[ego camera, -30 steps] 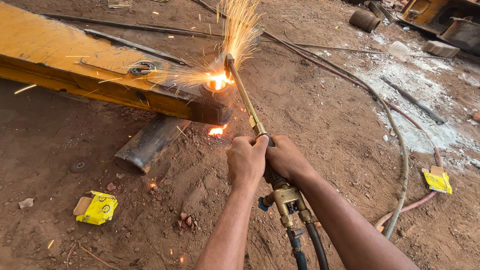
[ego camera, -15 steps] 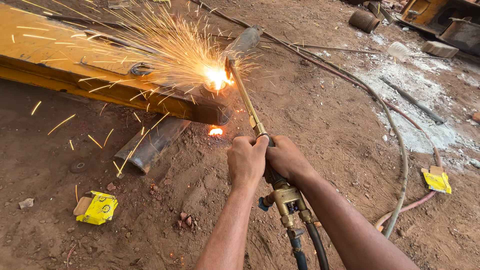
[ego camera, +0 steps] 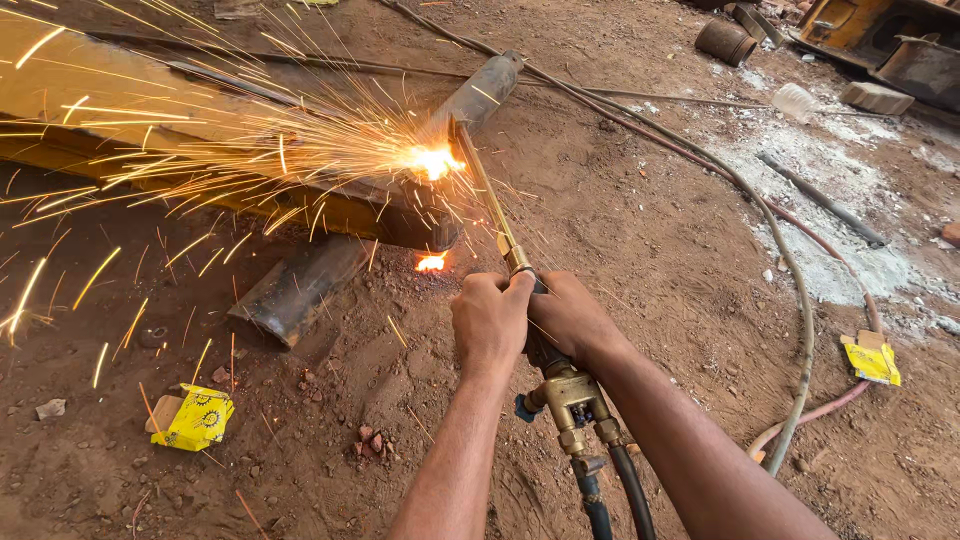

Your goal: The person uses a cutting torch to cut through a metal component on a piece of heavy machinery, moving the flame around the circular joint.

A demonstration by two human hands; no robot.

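Observation:
Both of my hands grip a brass cutting torch (ego camera: 497,214). My left hand (ego camera: 490,318) wraps the front of its handle and my right hand (ego camera: 572,320) holds just behind, above the brass valve block (ego camera: 570,400) and two dark hoses (ego camera: 610,490). The torch tip meets the end of a yellow steel beam (ego camera: 150,120), where a bright flame (ego camera: 432,160) throws sparks far to the left. Glowing slag (ego camera: 430,263) burns on the ground under the cut.
A dark pipe (ego camera: 300,285) props the beam up; another pipe (ego camera: 480,90) lies behind it. Hoses (ego camera: 800,290) curve across the dirt at right. Crumpled yellow packets (ego camera: 195,418) (ego camera: 872,358) lie on the ground. A rusty can (ego camera: 724,40) and scrap sit far right.
The spark spray has swung from upward to a wide fan blowing left over the beam. My hands and the torch stay nearly still.

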